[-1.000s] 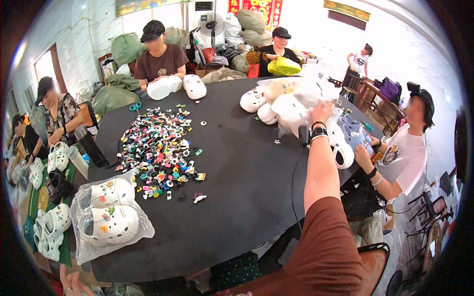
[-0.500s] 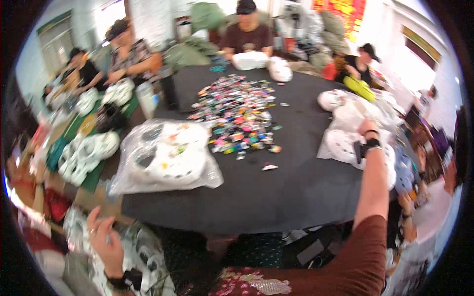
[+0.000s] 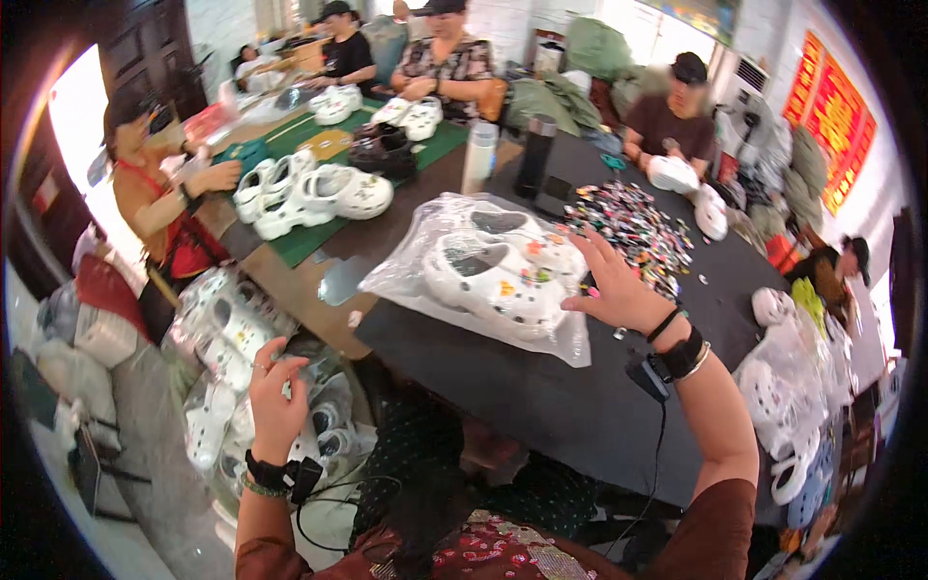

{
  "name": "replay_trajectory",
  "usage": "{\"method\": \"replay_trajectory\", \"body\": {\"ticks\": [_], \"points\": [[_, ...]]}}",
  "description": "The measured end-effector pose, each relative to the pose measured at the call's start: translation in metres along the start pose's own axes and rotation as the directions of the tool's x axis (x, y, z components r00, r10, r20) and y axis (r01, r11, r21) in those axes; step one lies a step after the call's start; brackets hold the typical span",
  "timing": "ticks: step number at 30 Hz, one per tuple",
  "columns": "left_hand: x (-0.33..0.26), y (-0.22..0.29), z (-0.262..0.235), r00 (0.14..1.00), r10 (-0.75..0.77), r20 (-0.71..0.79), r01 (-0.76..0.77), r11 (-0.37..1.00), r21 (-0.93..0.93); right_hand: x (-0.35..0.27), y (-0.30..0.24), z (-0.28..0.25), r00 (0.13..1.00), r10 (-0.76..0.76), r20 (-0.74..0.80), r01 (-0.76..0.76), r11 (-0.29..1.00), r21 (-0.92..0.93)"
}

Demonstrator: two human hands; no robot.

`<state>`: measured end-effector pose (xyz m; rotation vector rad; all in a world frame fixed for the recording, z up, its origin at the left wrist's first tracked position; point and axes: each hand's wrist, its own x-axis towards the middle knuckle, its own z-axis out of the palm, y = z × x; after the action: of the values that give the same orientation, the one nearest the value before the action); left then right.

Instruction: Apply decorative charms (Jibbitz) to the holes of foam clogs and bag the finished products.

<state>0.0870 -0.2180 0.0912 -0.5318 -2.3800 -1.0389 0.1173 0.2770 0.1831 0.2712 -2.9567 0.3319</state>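
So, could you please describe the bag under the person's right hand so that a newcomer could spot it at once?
Start at the big round black table and go to its near left edge. There lies a clear plastic bag holding white clogs with small coloured charms, with the right hand resting on its right side. Unlike the loose clogs on the green mat, these are bagged.
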Motion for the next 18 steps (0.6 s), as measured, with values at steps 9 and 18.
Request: {"method": "replay_trajectory", "body": {"ticks": [9, 18], "points": [[-0.064, -0.105, -0.031, 0.938, -0.267, -0.22, 0.301, 0.944, 0.138, 0.159, -0.108, 0.074, 0.937, -0.332, -0.104, 0.326, 0.943, -0.072], [-0.097, -0.213, -0.056, 0.838, -0.48, -0.259, 0.542, 0.784, 0.302, 0.171, -0.133, 0.139, 0.906, -0.359, 0.226, 0.407, 0.885, -0.224]]}}
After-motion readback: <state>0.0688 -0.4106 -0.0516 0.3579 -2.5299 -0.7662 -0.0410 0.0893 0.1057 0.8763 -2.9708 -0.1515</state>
